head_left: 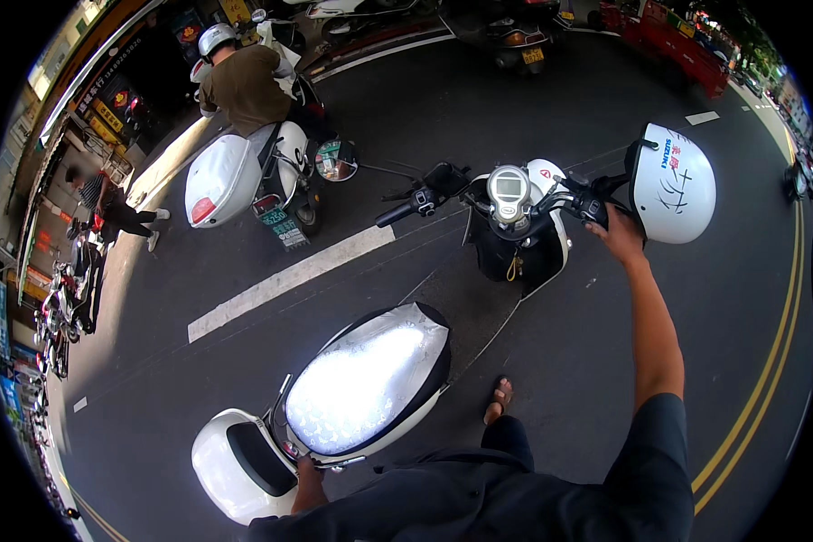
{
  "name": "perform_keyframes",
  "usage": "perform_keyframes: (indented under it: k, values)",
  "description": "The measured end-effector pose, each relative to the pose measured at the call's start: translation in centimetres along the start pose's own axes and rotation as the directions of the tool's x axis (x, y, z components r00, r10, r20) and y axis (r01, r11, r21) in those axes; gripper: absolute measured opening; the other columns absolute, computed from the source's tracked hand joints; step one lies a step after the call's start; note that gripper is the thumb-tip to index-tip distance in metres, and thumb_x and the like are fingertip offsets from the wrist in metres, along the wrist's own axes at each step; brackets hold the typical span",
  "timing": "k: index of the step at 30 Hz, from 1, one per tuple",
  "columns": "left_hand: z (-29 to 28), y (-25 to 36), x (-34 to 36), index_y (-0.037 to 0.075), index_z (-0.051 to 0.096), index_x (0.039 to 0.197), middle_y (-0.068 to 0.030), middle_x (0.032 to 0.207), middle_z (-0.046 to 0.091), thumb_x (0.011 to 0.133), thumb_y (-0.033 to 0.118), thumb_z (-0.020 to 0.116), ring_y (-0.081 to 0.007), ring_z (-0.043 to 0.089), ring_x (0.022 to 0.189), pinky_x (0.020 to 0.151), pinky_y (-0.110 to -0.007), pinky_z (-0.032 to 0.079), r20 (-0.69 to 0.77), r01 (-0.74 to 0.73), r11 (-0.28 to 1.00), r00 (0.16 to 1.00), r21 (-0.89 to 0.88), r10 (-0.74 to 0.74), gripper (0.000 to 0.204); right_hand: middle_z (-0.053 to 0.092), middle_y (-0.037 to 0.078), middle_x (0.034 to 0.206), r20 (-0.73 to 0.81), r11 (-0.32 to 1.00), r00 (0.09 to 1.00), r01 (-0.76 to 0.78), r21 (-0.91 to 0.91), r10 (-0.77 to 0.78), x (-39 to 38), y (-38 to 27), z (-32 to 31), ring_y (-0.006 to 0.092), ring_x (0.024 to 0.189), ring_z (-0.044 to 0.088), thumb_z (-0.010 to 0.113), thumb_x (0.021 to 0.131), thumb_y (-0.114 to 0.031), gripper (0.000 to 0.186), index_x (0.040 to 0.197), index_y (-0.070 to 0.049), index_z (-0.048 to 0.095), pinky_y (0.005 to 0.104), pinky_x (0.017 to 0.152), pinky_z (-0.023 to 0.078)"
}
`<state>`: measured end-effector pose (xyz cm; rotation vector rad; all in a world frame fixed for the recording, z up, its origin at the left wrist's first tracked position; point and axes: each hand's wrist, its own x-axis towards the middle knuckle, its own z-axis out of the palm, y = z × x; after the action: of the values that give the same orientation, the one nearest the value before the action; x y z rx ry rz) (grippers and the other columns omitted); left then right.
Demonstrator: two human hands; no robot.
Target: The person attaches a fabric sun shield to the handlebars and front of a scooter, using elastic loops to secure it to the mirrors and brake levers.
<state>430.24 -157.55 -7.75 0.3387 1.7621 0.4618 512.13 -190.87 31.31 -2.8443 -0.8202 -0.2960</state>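
We count two closed white containers: the rear box [260, 495] of the near scooter [443, 339], and the top box [219, 181] of a second scooter [291, 152], ridden by a person in a brown shirt [251, 86]. Contents are hidden in both. Our right hand [621, 237] is curled narrowly around the right handlebar [594, 210], just beside one white helmet [677, 191]. Our left hand [308, 471] is at the rail [345, 463] between seat [361, 379] and rear box; its fingers are obscured, so we cannot tell how tightly they close. The near scooter stands before us, to the left.
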Motion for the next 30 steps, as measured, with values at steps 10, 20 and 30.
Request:
perform_keyframes:
  k: [10, 20, 30]
  values:
    - [12.5, -5.3, -4.6, 0.014, 0.052, 0.098, -0.0019, 0.080, 0.050, 0.093, 0.035, 0.053, -0.0185, 0.052, 0.069, 0.065, -0.042, 0.049, 0.277, 0.047, 0.998, 0.959, 0.032, -0.054, 0.022, 0.061, 0.021, 0.127, -0.012, 1.000, 1.000, 0.001, 0.001, -0.001, 10.3, 8.1, -1.5, 0.0393, 0.122, 0.054, 0.067, 0.083, -0.057, 0.076, 0.137, -0.007, 0.046, 0.0494, 0.101, 0.042]
    - [21.8, -12.1, -7.8, 0.011, 0.056, 0.103, -0.0035, 0.091, 0.056, 0.095, 0.031, 0.044, -0.0221, 0.057, 0.083, 0.076, -0.047, 0.050, 0.341, -0.108, 0.986, 0.938, 0.125, 0.060, 0.024, 0.061, 0.019, 0.126, 0.107, 0.999, 0.994, 0.001, -0.042, 0.004, 20.7, 18.2, 0.0, 0.0385, 0.117, 0.058, 0.066, 0.083, -0.058, 0.075, 0.138, -0.011, 0.046, 0.0496, 0.095, 0.046]
    - [32.2, -12.4, -6.0, 0.014, 0.057, 0.110, -0.0013, 0.088, 0.055, 0.094, 0.034, 0.050, -0.0210, 0.056, 0.079, 0.071, -0.045, 0.048, 0.461, -0.302, 0.939, 0.865, 0.161, 0.199, 0.026, 0.061, 0.020, 0.127, 0.129, 0.998, 0.990, -0.043, -0.055, 0.049, 26.9, 22.4, 5.3, 0.0400, 0.118, 0.057, 0.064, 0.083, -0.062, 0.076, 0.137, -0.012, 0.046, 0.0513, 0.095, 0.046]
